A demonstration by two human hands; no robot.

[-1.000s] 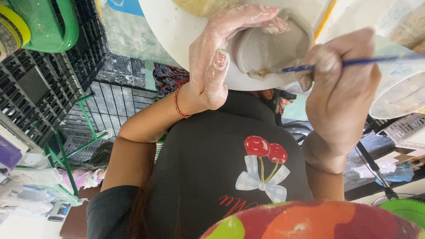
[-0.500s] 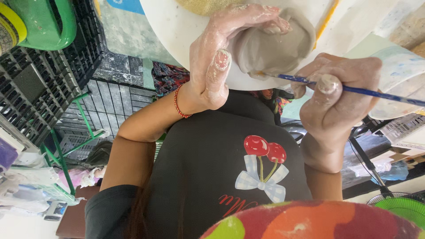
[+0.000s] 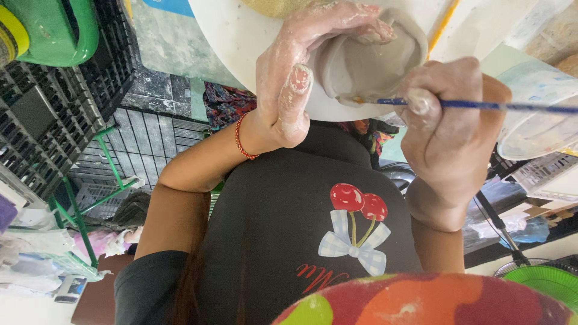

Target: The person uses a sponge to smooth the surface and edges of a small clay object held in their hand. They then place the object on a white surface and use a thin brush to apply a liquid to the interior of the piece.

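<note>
The view is upside down. A grey, wet clay piece [image 3: 370,57] rests on a round white board [image 3: 241,42] at the top. My left hand [image 3: 298,72], coated in clay and wearing a red string bracelet, cups the near side of the clay piece with its fingers over the rim. My right hand [image 3: 451,126] grips a thin blue-handled brush [image 3: 481,105] held almost level, and its tip touches the clay piece's lower edge.
A clear plastic container [image 3: 536,114] sits right of the board. Black crates [image 3: 54,114] and a green plastic jug [image 3: 54,33] stand at the left, with a green metal frame [image 3: 84,210] below. My black shirt fills the middle; a green fan guard [image 3: 542,280] is at lower right.
My right hand has shifted with the brush, whose handle now lies nearly level while its tip stays at the clay's edge. My left hand has kept its hold on the clay.
</note>
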